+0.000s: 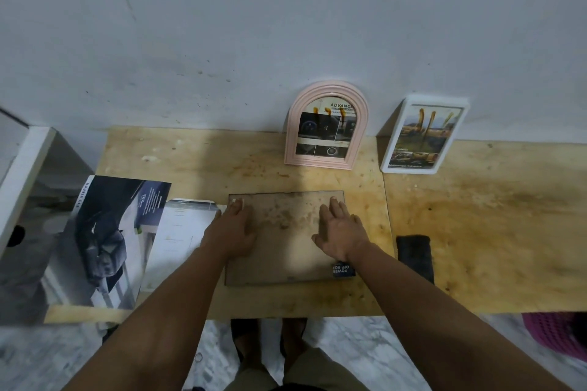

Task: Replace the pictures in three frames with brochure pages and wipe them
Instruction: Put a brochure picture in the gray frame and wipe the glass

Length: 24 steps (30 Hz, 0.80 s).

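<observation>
Grip: both released. The left hand [233, 228] and the right hand [341, 233] are laid flat, fingers extended, on the back panel [286, 241] of a thin dark frame; nothing is clasped. The frame is placed face down at the middle of the worktop [476, 232], near its front edge. A dark printed corner [343, 270] is seen protruding at the panel's lower right, beneath the right wrist.

Handling, as judged: the panel is thin, stiff and light; the glazing beneath is likely fragile. Lifting is best done by opposite long edges, with pressure kept off the centre.

Adjacent items: loose brochure pages [104, 241] are spread to the left, touching the frame's side. A dark cloth [414, 255] is laid just beside the frame on the right. A pink arched frame [327, 127] and a white frame [424, 135] are propped against the wall [286, 25], both already holding printed pages, both smeared.
</observation>
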### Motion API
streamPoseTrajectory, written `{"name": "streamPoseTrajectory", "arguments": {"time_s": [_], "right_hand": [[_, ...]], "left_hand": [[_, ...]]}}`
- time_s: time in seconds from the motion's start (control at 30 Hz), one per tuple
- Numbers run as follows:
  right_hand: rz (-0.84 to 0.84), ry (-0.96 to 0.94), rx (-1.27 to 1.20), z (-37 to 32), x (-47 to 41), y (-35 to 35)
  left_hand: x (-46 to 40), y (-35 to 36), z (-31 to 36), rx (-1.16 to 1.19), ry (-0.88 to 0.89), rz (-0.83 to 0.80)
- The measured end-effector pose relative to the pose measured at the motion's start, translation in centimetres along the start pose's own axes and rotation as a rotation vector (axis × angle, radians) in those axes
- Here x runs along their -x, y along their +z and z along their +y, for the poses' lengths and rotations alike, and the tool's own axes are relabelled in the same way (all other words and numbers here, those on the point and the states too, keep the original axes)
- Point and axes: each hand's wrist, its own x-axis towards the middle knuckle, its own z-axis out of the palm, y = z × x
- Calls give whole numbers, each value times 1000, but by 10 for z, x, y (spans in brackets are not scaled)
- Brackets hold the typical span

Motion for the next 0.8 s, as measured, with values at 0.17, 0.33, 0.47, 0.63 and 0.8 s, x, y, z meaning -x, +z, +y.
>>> {"name": "streamPoseTrajectory", "arguments": {"time_s": [0.17, 0.33, 0.47, 0.63, 0.8], "right_hand": [[74, 58, -5, -5, 36, 38], [18, 142, -67, -2, 49, 55], [208, 242, -233, 1, 49, 41], [114, 477, -671, 8, 51, 31], [126, 450, -894, 14, 55, 24]], "left_hand": [[43, 26, 4, -146, -17, 201], [74, 51, 5, -168, -108, 111], [76, 46, 9, -42, -208, 162], [73, 44, 9, 267, -328, 93], [74, 43, 4, 416, -348, 84]]}}
